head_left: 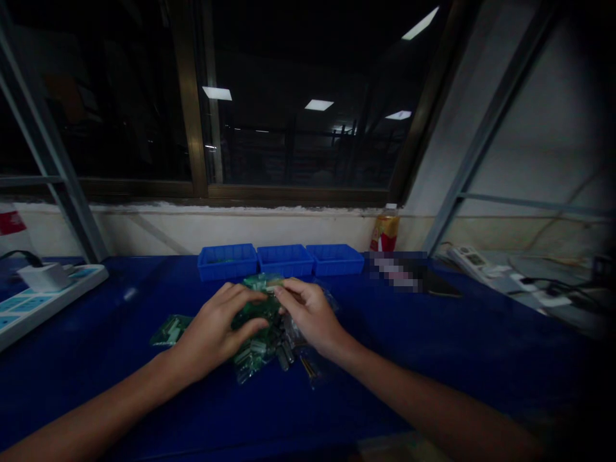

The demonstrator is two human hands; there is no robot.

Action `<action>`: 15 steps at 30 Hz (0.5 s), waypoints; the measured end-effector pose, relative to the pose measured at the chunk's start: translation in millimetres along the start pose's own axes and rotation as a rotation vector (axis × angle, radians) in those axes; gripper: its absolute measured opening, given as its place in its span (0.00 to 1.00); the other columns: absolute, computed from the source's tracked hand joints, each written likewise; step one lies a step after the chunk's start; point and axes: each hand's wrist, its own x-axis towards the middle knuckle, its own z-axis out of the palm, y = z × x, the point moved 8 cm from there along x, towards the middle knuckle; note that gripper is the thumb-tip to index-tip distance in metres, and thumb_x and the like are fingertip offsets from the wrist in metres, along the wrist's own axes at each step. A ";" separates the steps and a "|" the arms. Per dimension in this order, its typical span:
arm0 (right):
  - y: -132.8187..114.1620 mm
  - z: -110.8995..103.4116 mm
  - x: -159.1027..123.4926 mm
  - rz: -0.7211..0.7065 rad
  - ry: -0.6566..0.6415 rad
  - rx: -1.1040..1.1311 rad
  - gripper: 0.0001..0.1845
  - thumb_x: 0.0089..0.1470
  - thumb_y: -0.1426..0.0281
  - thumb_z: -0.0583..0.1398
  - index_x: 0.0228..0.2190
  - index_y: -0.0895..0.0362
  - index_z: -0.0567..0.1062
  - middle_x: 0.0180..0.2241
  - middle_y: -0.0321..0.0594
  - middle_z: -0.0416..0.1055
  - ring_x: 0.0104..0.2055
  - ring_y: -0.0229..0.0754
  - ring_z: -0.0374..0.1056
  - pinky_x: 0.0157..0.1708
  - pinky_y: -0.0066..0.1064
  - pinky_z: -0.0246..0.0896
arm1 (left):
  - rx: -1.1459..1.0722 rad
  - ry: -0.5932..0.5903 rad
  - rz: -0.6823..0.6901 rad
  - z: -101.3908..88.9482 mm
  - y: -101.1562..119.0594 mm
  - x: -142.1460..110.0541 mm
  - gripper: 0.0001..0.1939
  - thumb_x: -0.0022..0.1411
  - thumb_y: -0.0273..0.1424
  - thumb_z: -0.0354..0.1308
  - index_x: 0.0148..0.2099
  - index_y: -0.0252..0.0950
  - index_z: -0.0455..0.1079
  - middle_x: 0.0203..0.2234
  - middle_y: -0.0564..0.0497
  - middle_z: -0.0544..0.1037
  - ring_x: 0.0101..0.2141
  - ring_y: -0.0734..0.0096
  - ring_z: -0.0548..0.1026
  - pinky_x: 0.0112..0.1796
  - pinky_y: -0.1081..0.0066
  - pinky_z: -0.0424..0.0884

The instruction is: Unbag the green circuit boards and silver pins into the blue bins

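Head view: looking down on a blue tabletop [399, 378], with both hands over loose packaged parts near its middle. With the left hand [214, 327]: half open, thumb and index apart, reaching over the pile's left side; cannot tell if gripping anything. With the right hand [312, 314]: pinching a small pale piece [271, 290] between thumb and index, other fingers curled in. Under and between the hands: a green bag [260, 280], crumpled, partly covered, plus small dark parts [283, 355], too blurred to identify. Toward the near edge of the pile: pale parts [257, 348] in shiny green plastic, and beside them a clear bag [310, 369] with thin gold-coloured strips inside. Just left of the left hand, apart from the pile: a small green packet [172, 330] with light pieces in it.

Behind the hands: three blue bins in a row, side by side: left bin [228, 262] with a bit of green inside, middle bin [285, 260], right bin [335, 260]. Right of the bins: a bottle [385, 230] with white cap and yellow-red label, standing close to the wall [269, 228]; in front of it, a pixelated patch and a dark flat object [440, 284]. At far left: a white power strip [52, 298] with a white plug [44, 277]. At far right: another strip [543, 292] with black cables. Above the wall: a dark window [308, 147], reflecting ceiling lights.
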 end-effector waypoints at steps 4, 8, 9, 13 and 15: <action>-31.3 3.2 -12.0 -0.364 -0.024 -0.336 0.14 0.53 0.73 0.52 0.40 0.54 0.73 0.31 0.39 0.65 0.32 0.37 0.62 0.33 0.31 0.60 | -0.487 -0.075 -0.407 11.7 -29.6 -1.9 0.24 0.61 0.46 0.39 0.36 0.34 0.69 0.30 0.47 0.73 0.33 0.66 0.69 0.34 0.68 0.63; -35.7 15.6 -21.8 -0.487 -0.112 -0.462 0.21 0.51 0.79 0.50 0.43 0.52 0.72 0.38 0.42 0.63 0.38 0.38 0.62 0.36 0.33 0.61 | -0.792 -0.059 -0.520 18.6 -36.9 -2.0 0.19 0.58 0.45 0.47 0.34 0.33 0.68 0.27 0.50 0.72 0.28 0.72 0.68 0.28 0.73 0.62; -35.5 16.2 -22.3 -0.487 -0.108 -0.470 0.22 0.50 0.80 0.49 0.43 0.51 0.72 0.40 0.42 0.62 0.41 0.39 0.61 0.39 0.34 0.61 | -0.777 -0.042 -0.503 16.9 -37.2 -0.6 0.17 0.57 0.43 0.50 0.34 0.34 0.68 0.26 0.51 0.71 0.27 0.73 0.67 0.27 0.74 0.61; -31.3 10.4 -16.0 -0.370 -0.055 -0.397 0.19 0.49 0.77 0.53 0.43 0.53 0.70 0.44 0.43 0.61 0.47 0.42 0.59 0.46 0.39 0.57 | -0.514 0.101 -0.349 -1.8 -34.9 3.8 0.11 0.56 0.38 0.53 0.36 0.35 0.66 0.28 0.53 0.72 0.28 0.74 0.68 0.29 0.74 0.62; -25.8 6.6 -10.7 -0.260 -0.037 -0.304 0.14 0.49 0.72 0.56 0.41 0.55 0.71 0.42 0.43 0.62 0.46 0.42 0.60 0.47 0.39 0.56 | -0.282 0.181 -0.227 -13.4 -27.4 2.8 0.09 0.56 0.36 0.54 0.36 0.35 0.65 0.30 0.52 0.72 0.31 0.72 0.69 0.33 0.72 0.64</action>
